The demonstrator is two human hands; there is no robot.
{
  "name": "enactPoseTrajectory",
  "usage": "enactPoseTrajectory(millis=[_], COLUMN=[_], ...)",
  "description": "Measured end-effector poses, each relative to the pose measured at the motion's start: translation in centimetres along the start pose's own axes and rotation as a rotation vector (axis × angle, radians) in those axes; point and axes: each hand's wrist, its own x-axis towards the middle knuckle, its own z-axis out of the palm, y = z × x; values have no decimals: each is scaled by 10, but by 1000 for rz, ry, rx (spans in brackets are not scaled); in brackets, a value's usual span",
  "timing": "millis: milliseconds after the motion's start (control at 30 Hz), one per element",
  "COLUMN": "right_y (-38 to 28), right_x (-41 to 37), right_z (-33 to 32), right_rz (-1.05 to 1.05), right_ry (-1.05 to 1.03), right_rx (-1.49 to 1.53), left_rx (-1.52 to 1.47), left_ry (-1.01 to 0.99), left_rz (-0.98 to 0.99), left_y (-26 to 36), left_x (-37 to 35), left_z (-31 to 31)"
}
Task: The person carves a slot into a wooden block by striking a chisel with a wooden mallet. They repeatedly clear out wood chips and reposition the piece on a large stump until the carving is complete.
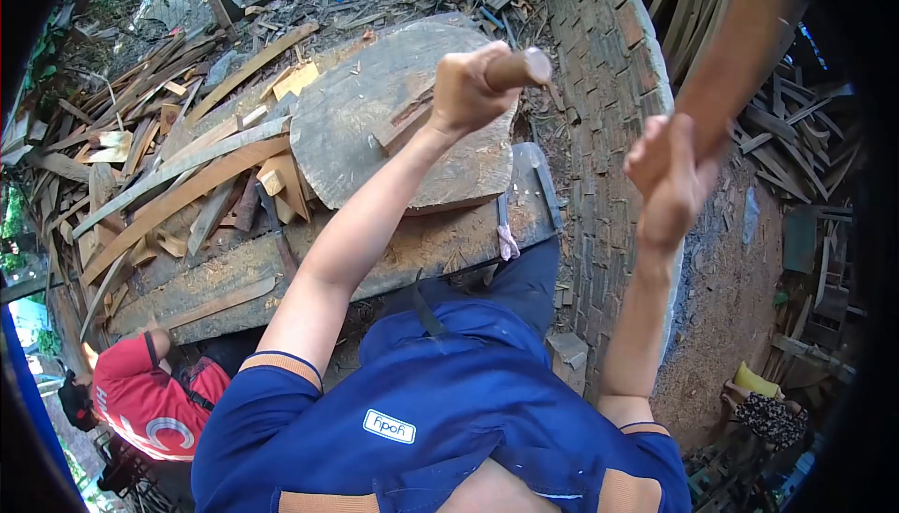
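Observation:
My left hand (465, 92) is closed around a round wooden handle (523, 68), whose pale end points right. Whatever is at its other end is hidden or hard to make out. It is above a broad round wood block (346, 129) with a scarred top. A small reddish-brown piece of wood (409, 118) lies on the block, partly behind my left wrist. On the right, my right hand (670, 176) grips a long brown wooden board (735, 45), raised and tilted toward the upper right. Motion blurs the board, and its far end is cut off.
A sawdust-covered bench (375, 265) supports the block. A pink-wrapped tool handle (508, 241) sticks out at its right. Wood offcuts (140, 162) pile up on the left. A low brick wall (604, 120) runs alongside. A person in red (154, 391) and another person (770, 419) sit nearby.

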Motion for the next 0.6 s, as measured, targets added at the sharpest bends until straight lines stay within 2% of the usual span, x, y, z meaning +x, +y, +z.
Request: enactPoseTrajectory(millis=[67, 100, 133, 200, 233, 300, 333, 400, 433, 467, 567, 600], right_y=[-1, 10, 18, 26, 21, 7, 8, 9, 13, 15, 28, 18], right_x=[-14, -19, -19, -15, -15, -23, -31, -39, -36, -33, -27, -27], right_z=[-3, -7, -7, -6, -6, -5, -3, 3, 9, 6, 1, 7], right_rz=[-212, -266, -271, -444, -454, -177, -164, -33, -205, -234, -300, -12], right_ry=[114, -12, -1, -414, -405, -184, -202, -107, -224, -407, -380, -321], right_rx=[-20, -248, -248, -656, -657, -405, -402, -7, -335, -543, -478, -347], left_rx=[23, 15, 6, 28, 5, 0, 10, 5, 39, 32, -48, -47], left_ry=[17, 18, 20, -18, -9, 2, 4, -31, -35, -38, -59, -58], left_rz=[12, 12, 13, -24, 23, 27, 7, -14, -11, -1, 15, 1], left_y=[0, -1, -2, 2, 4, 6, 6, 6, 6, 6, 4, 7], left_x=[5, 6, 7, 4, 4, 0, -6, -5, -5, -5, 2, 1], left_z=[-7, -8, -8, -8, -9, -11, -9, -6, -5, -4, -14, -21])
